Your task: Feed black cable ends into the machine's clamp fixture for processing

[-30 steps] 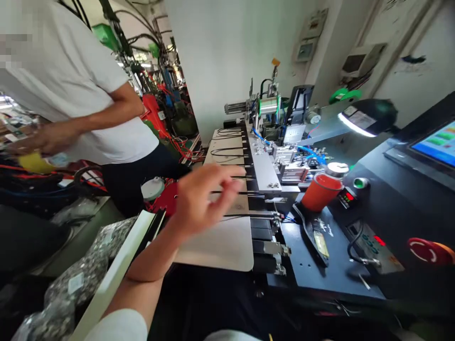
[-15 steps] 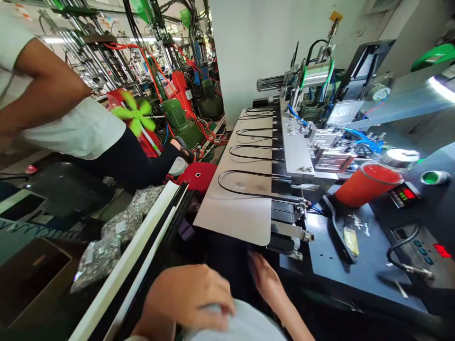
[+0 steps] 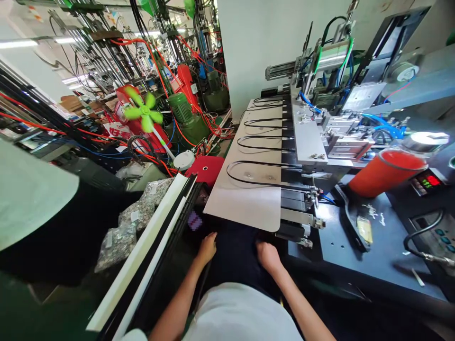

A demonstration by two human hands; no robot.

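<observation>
My left hand [image 3: 207, 248] is low beside my left thigh, its fingers curled in; whatever it grips, if anything, is hidden. On the other side of my dark-clothed lap [image 3: 234, 251], my right hand [image 3: 267, 255] is closed against the dark cloth or the seat's edge, fingertips out of sight. Just ahead of my lap lies a pale metal plate [image 3: 245, 203], near both hands but not touched by them. Several black cable loops [image 3: 236, 177] rest over it, running to the machine on the right.
A machine [image 3: 309, 142] with a wire spool [image 3: 332, 57] stands right, an orange-red container [image 3: 387, 170] beside it. White rails [image 3: 142, 251], bags of small parts [image 3: 117, 246], a red stool [image 3: 209, 169] and a green fan [image 3: 144, 111] are left. Another person's pale shirt [image 3: 31, 194] shows at the left edge.
My left hand has dropped from above my lap to its left side. My right hand is closed beside my lap. The person at left has shifted toward the lower left, and the view has turned slightly.
</observation>
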